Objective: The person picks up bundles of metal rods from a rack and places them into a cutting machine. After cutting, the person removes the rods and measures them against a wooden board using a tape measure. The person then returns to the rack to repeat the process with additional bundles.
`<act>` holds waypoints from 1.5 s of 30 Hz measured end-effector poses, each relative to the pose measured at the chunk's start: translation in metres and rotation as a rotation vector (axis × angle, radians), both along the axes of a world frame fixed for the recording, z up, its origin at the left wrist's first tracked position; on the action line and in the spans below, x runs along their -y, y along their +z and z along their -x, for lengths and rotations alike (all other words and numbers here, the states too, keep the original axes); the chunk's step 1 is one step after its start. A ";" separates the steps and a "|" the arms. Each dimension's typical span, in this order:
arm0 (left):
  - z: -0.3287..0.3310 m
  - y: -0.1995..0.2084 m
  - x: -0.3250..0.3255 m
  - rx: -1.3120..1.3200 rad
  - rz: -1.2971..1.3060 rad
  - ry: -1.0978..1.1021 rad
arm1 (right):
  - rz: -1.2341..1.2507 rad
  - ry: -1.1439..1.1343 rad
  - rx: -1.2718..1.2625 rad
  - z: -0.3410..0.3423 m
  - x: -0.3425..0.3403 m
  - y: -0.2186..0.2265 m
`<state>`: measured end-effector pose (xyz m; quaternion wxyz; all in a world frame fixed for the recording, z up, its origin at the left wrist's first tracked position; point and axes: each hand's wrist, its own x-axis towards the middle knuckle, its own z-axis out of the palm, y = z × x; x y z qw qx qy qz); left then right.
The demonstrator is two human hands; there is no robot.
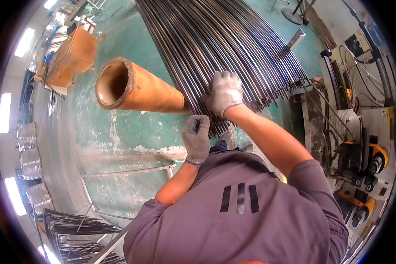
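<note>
A wide layer of long, thin, dark metal rods (251, 57) stretches away from me, their near ends uneven. My right hand (226, 92), in a pale work glove, lies on top of the rods with its fingers bent down around some of them; the fingertips are hidden. Close to the left corner of the rod ends is my left hand (196, 138), in a grey glove. Its fingers are curled in, and whatever they hold is hidden. A thick orange-brown tube (154, 90) with an open end stands beside the rods, left of my hands.
A metal upright (296, 39) rises at the rods' right edge. Machinery with cables and yellow-black parts (376, 158) lines the right side. Orange-brown boxes (77, 48) are at the far left. Bent dark rods (81, 229) hang on a rack at the lower left.
</note>
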<state>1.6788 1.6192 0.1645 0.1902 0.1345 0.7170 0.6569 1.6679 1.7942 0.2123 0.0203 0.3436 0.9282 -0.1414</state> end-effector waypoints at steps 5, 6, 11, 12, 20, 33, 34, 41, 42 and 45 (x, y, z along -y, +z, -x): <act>0.012 -0.006 0.007 -0.103 0.041 0.102 | -0.043 0.076 -0.045 0.037 0.026 -0.033; 0.014 -0.006 0.010 -0.085 0.014 0.131 | -0.026 0.087 -0.019 0.040 0.029 -0.029; 0.014 -0.015 0.014 -0.044 -0.051 0.225 | -0.037 0.070 0.061 0.047 0.042 -0.026; 0.013 -0.016 0.014 -0.050 -0.049 0.241 | -0.022 0.044 0.041 0.051 0.041 -0.023; 0.003 -0.007 0.016 -0.009 -0.056 0.209 | 0.304 -0.013 -0.036 0.030 0.019 -0.019; 0.003 0.011 0.004 0.236 -0.145 0.088 | 0.843 -0.086 -0.153 -0.001 -0.059 -0.008; 0.003 0.012 0.002 0.252 -0.155 0.077 | 1.047 -0.110 -0.184 -0.005 -0.063 -0.009; 0.006 0.020 -0.014 0.382 -0.150 0.010 | 1.908 -0.332 -0.369 -0.022 -0.081 -0.026; 0.008 0.018 -0.015 0.394 -0.148 -0.005 | 1.960 -0.334 -0.370 -0.023 -0.082 -0.026; 0.010 0.014 -0.019 0.406 -0.155 -0.031 | 2.109 -0.331 -0.352 -0.024 -0.082 -0.020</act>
